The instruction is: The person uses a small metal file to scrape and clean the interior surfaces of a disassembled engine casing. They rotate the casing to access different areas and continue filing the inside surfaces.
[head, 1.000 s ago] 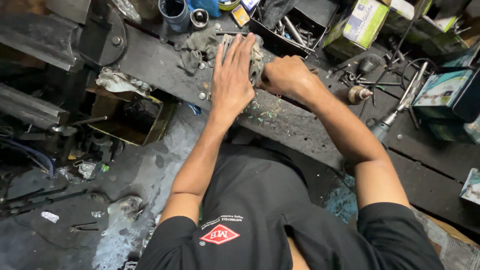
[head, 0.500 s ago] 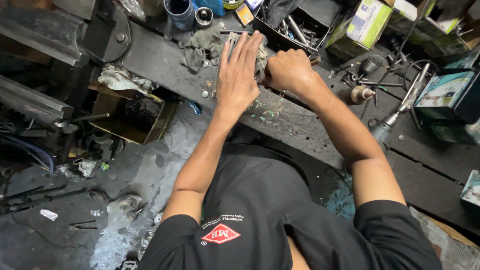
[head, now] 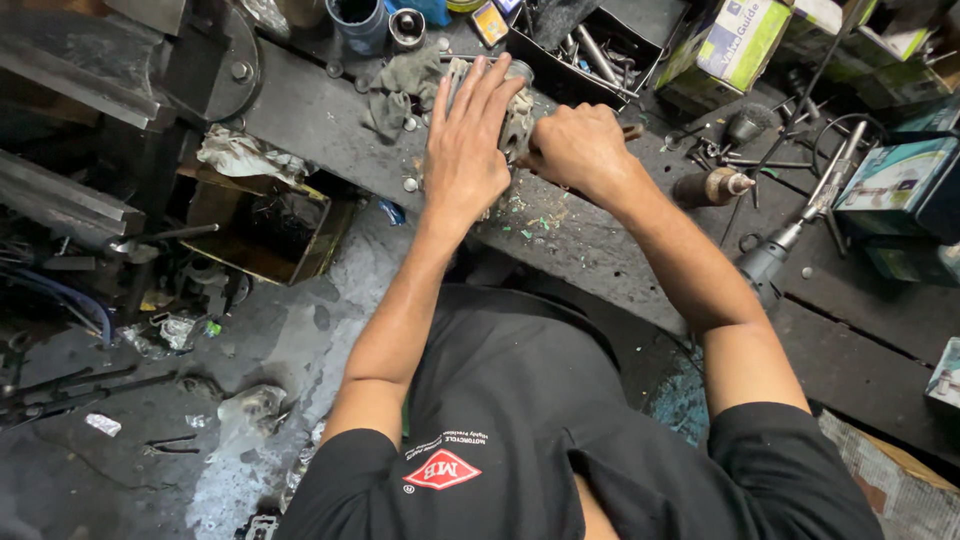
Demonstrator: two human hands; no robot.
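Grey metal part [head: 517,105] pinned on the dark workbench [head: 320,120] edge under two hands.

Left hand [head: 468,150] lies flat over it, fingers spread and straight, pressing down; right hand [head: 578,150] is curled into a fist just beside, touching the part, what it grips hidden. A dirty rag [head: 400,85] lies near, a tray of tools [head: 590,50] behind.

Beyond the grip, a grey rag [head: 400,85], small cups [head: 362,18] and a black parts box [head: 590,45] crowd the tabletop [head: 310,115]. Rightward lie tools [head: 712,186]; leftward the bare tabletop gives passage.
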